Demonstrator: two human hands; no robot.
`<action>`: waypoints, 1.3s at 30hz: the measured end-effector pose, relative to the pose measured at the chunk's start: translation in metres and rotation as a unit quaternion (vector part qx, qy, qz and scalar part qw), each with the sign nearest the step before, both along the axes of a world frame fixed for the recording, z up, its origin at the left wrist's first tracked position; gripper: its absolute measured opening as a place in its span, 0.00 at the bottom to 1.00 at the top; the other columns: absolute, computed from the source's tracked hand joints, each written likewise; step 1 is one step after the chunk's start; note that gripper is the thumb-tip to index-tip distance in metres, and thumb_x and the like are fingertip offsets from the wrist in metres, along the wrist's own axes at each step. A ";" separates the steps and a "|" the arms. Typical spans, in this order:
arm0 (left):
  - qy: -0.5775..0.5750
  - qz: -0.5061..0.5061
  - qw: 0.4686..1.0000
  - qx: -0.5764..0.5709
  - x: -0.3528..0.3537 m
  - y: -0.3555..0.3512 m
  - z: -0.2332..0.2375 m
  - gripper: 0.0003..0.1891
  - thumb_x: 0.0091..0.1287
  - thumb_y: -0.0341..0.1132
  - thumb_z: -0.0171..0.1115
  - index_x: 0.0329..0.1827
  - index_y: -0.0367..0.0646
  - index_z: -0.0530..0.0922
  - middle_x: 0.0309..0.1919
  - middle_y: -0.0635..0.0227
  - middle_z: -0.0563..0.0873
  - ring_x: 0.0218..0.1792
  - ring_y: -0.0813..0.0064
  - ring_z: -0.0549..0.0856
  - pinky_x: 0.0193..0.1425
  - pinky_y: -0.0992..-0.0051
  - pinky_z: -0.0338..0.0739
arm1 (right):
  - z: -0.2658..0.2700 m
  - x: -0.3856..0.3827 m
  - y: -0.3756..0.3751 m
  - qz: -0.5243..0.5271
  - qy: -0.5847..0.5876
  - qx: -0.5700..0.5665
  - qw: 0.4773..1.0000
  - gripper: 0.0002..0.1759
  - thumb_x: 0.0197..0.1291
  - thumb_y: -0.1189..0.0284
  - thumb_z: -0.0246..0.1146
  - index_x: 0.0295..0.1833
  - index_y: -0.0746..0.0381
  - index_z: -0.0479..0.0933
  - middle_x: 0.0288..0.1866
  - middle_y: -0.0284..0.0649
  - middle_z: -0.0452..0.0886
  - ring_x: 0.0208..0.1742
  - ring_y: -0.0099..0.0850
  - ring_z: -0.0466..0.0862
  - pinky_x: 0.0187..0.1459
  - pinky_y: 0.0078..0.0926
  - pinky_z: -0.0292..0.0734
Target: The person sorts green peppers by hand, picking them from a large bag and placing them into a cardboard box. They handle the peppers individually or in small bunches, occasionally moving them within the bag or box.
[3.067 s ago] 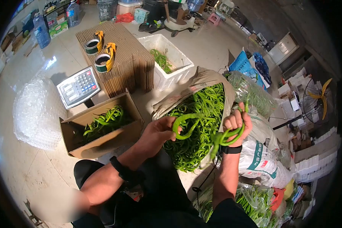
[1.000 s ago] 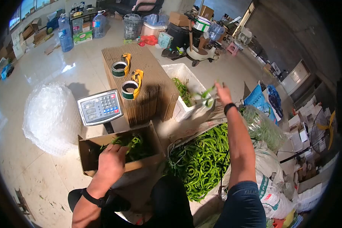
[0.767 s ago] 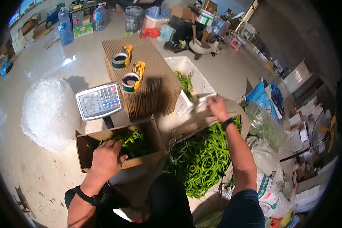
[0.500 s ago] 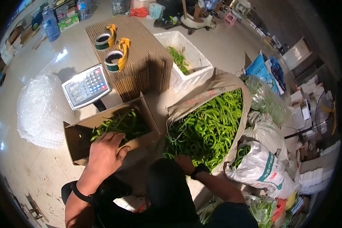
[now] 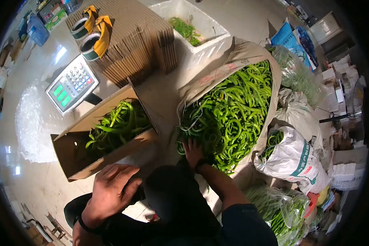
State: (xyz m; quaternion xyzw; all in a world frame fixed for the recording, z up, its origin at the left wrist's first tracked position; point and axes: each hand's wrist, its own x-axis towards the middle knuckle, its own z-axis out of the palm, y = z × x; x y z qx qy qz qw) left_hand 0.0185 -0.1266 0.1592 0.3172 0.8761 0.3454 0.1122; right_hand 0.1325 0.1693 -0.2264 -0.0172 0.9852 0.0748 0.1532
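My left hand [image 5: 112, 189] hangs just in front of the cardboard box [image 5: 106, 158], its fingers loosely bent, the thumb apart and nothing in it. Long green peppers [image 5: 123, 123] fill the right part of that box. My right hand [image 5: 192, 152] rests at the near left edge of a large open sack [image 5: 217, 78], its fingers stretched out against the shaded green peppers [image 5: 203, 127] there. Brighter curled peppers [image 5: 244, 110] heap up across the rest of the sack. Each wrist wears a dark band.
Behind the box stands a scale display [image 5: 71, 84] with green readouts. Tape dispensers [image 5: 92, 41] sit on stacked flat cardboard [image 5: 123, 37]. A white foam box [image 5: 209, 45] holds some peppers. Bubble wrap [image 5: 35, 123] lies left; a white sack [image 5: 293, 158] and a plastic bag of greens [image 5: 281, 213] crowd the right.
My left hand has drawn back from over the box to its near side. My right hand has moved forward onto the sack's peppers, its fingers now visible. The view has shifted.
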 end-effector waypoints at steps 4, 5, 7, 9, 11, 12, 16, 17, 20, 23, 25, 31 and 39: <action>-0.013 -0.014 1.000 0.006 -0.002 0.006 0.000 0.16 0.56 0.26 0.74 0.49 0.40 0.83 0.43 0.58 0.88 0.44 0.55 0.87 0.50 0.63 0.80 | 0.003 0.007 -0.002 -0.015 -0.088 0.011 0.996 0.32 0.69 0.66 0.53 0.78 0.57 0.61 0.84 0.48 0.54 0.79 0.50 0.62 0.65 0.59 0.70; 0.005 -0.031 0.999 0.007 -0.003 0.007 0.000 0.18 0.55 0.25 0.75 0.49 0.40 0.82 0.42 0.58 0.88 0.42 0.57 0.87 0.47 0.64 0.81 | -0.005 0.011 -0.002 -0.034 -0.059 -0.005 0.998 0.33 0.66 0.61 0.57 0.76 0.56 0.65 0.83 0.49 0.56 0.78 0.51 0.62 0.66 0.62 0.68; 0.020 -0.052 0.998 0.006 -0.004 0.008 -0.003 0.19 0.54 0.24 0.76 0.48 0.39 0.82 0.41 0.59 0.88 0.40 0.58 0.88 0.44 0.64 0.82 | -0.002 0.011 -0.010 -0.056 -0.033 -0.023 0.998 0.35 0.62 0.56 0.61 0.74 0.55 0.68 0.82 0.49 0.58 0.78 0.52 0.62 0.67 0.65 0.66; 0.011 -0.051 0.998 0.022 -0.003 0.008 -0.006 0.19 0.53 0.23 0.76 0.48 0.39 0.82 0.41 0.60 0.88 0.39 0.58 0.88 0.43 0.65 0.82 | 0.014 0.000 -0.024 -0.191 -0.052 -0.097 0.975 0.40 0.56 0.55 0.67 0.74 0.53 0.68 0.80 0.45 0.60 0.77 0.52 0.65 0.67 0.68 0.65; 0.009 -0.055 0.998 0.019 -0.003 0.007 -0.010 0.19 0.53 0.24 0.76 0.48 0.39 0.82 0.41 0.59 0.88 0.39 0.58 0.88 0.43 0.65 0.82 | 0.022 -0.011 -0.024 -0.199 -0.039 -0.113 0.973 0.41 0.54 0.56 0.69 0.74 0.52 0.68 0.80 0.44 0.61 0.76 0.51 0.66 0.67 0.69 0.65; 0.008 -0.055 0.998 0.016 -0.003 0.007 -0.011 0.18 0.53 0.24 0.76 0.48 0.39 0.82 0.41 0.59 0.88 0.39 0.58 0.88 0.43 0.65 0.82 | 0.024 -0.015 -0.025 -0.204 -0.026 -0.128 0.970 0.41 0.53 0.58 0.70 0.74 0.51 0.68 0.79 0.43 0.63 0.75 0.51 0.67 0.67 0.71 0.65; 0.013 -0.054 0.998 0.022 -0.004 0.008 -0.014 0.18 0.54 0.25 0.75 0.48 0.38 0.82 0.41 0.59 0.88 0.39 0.58 0.88 0.43 0.65 0.83 | -0.023 -0.022 -0.028 -0.193 0.008 -0.038 0.980 0.43 0.52 0.59 0.71 0.75 0.51 0.67 0.78 0.44 0.63 0.74 0.50 0.69 0.66 0.75 0.63; 0.008 -0.055 0.998 0.021 -0.004 0.008 -0.014 0.17 0.54 0.25 0.75 0.47 0.39 0.82 0.41 0.59 0.88 0.39 0.58 0.88 0.43 0.65 0.83 | -0.026 -0.022 -0.027 -0.197 -0.016 -0.048 0.979 0.41 0.53 0.59 0.70 0.74 0.52 0.68 0.78 0.45 0.63 0.73 0.50 0.70 0.66 0.74 0.64; 0.008 -0.055 0.998 0.028 -0.002 0.009 -0.015 0.16 0.55 0.26 0.75 0.47 0.39 0.82 0.41 0.59 0.88 0.39 0.58 0.88 0.43 0.64 0.83 | -0.026 -0.020 -0.014 -0.169 -0.043 -0.060 0.983 0.39 0.53 0.61 0.70 0.72 0.55 0.70 0.78 0.46 0.64 0.72 0.51 0.70 0.67 0.67 0.67; 0.017 -0.061 0.998 0.029 -0.004 0.009 -0.015 0.15 0.56 0.27 0.75 0.47 0.39 0.83 0.40 0.59 0.88 0.39 0.58 0.88 0.43 0.64 0.83 | 0.009 -0.017 -0.010 -0.164 -0.043 -0.139 0.976 0.38 0.51 0.62 0.72 0.69 0.58 0.73 0.76 0.47 0.67 0.72 0.49 0.71 0.68 0.56 0.70; 0.025 -0.059 0.997 0.031 -0.006 0.011 -0.014 0.15 0.57 0.27 0.74 0.47 0.39 0.83 0.40 0.59 0.88 0.39 0.58 0.88 0.43 0.65 0.83 | 0.035 -0.011 -0.004 -0.182 -0.037 -0.210 0.960 0.37 0.49 0.63 0.73 0.67 0.60 0.74 0.74 0.48 0.69 0.73 0.48 0.71 0.68 0.51 0.72; 0.022 -0.058 0.997 0.036 -0.008 0.022 -0.015 0.13 0.61 0.30 0.72 0.48 0.39 0.83 0.41 0.54 0.87 0.41 0.51 0.87 0.46 0.61 0.82 | 0.094 0.012 0.045 -0.191 0.117 -0.458 0.860 0.32 0.49 0.69 0.70 0.63 0.63 0.77 0.57 0.48 0.85 0.58 0.43 0.84 0.60 0.41 0.79; -0.081 -0.088 0.987 0.105 -0.002 0.058 -0.019 0.12 0.63 0.30 0.71 0.48 0.38 0.84 0.40 0.55 0.87 0.40 0.58 0.88 0.44 0.66 0.82 | 0.226 0.021 0.132 -0.410 0.145 -0.809 0.396 0.22 0.50 0.78 0.64 0.54 0.68 0.81 0.45 0.42 0.87 0.45 0.35 0.86 0.49 0.31 0.81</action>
